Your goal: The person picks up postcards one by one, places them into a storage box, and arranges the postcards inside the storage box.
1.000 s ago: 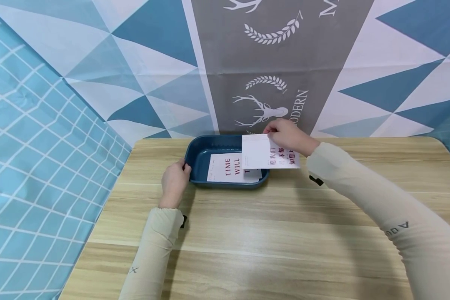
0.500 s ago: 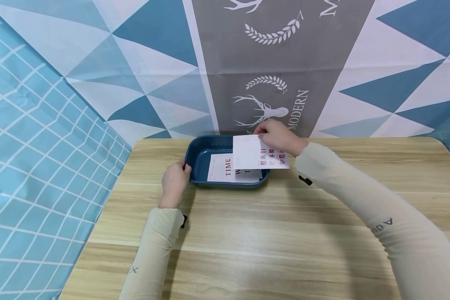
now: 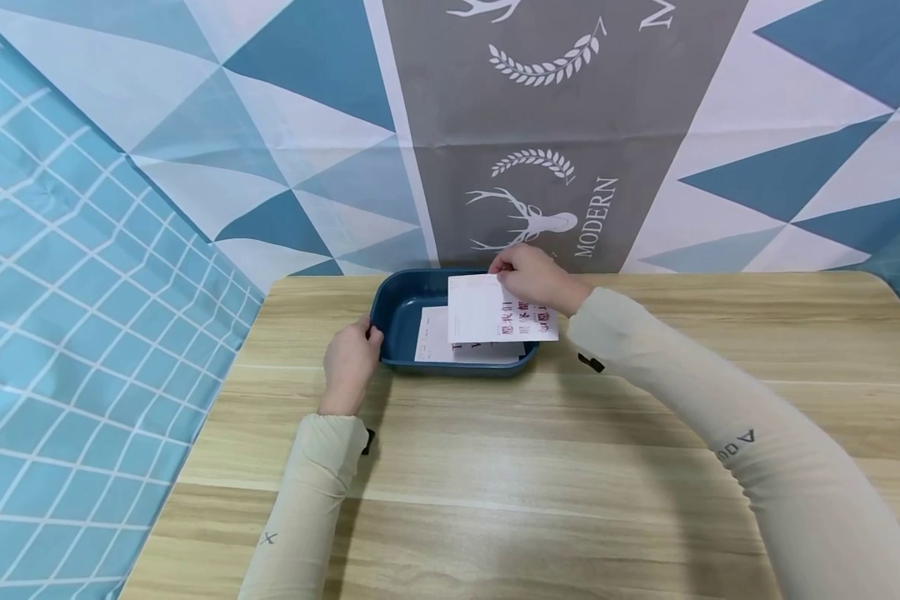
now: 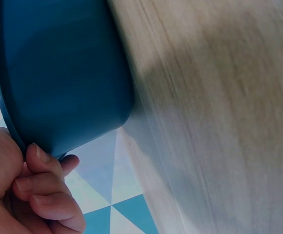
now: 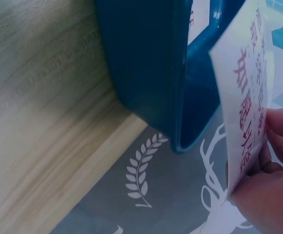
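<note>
A dark blue rectangular basin (image 3: 401, 333) stands at the table's far edge. My left hand (image 3: 348, 362) grips its left rim; in the left wrist view curled fingers (image 4: 53, 204) hold the rim against the thumb side. A white card with red Chinese characters (image 3: 487, 308) hangs over the basin's right part, its far edge pinched by my right hand (image 3: 532, 275). In the right wrist view this card (image 5: 244, 97) is tilted and apart from the basin's rim. Beneath it, a white card with red English letters (image 3: 431, 337) lies inside the basin, partly covered from the head view.
The wood-grain table (image 3: 495, 483) stretches to the front and right. Behind it hangs a patterned cloth (image 3: 330, 150) with triangles and a grey deer panel. Blue checked cloth (image 3: 82, 333) borders the left side.
My right hand has carried the Chinese-character card leftward over the basin, and it covers more of the card below. The left hand and the basin have stayed in place.
</note>
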Available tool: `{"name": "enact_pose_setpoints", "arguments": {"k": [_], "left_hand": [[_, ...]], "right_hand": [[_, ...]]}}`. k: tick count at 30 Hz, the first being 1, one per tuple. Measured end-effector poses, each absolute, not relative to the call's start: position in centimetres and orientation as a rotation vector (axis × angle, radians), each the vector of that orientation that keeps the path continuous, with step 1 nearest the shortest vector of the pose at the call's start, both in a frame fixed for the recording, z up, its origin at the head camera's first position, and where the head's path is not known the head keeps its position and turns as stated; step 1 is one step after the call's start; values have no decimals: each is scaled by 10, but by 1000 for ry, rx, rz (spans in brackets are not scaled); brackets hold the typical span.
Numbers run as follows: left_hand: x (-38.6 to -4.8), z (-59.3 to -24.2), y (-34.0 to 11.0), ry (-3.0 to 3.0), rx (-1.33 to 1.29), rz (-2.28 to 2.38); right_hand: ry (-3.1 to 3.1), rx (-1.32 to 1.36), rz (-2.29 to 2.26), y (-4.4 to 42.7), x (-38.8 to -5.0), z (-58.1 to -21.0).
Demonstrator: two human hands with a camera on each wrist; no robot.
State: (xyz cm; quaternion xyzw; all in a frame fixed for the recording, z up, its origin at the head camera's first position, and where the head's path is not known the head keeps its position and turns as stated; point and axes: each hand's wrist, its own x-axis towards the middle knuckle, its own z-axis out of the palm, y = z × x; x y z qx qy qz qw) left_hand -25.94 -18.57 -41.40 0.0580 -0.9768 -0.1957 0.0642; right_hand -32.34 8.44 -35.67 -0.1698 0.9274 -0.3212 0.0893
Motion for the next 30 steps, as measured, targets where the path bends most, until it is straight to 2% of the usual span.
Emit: {"name": "enact_pose_setpoints", "arguments": {"k": [30], "left_hand": [[-260, -414, -186, -2955, 197, -605]], "right_hand": [[2730, -542, -962, 56, -324, -380]]}}
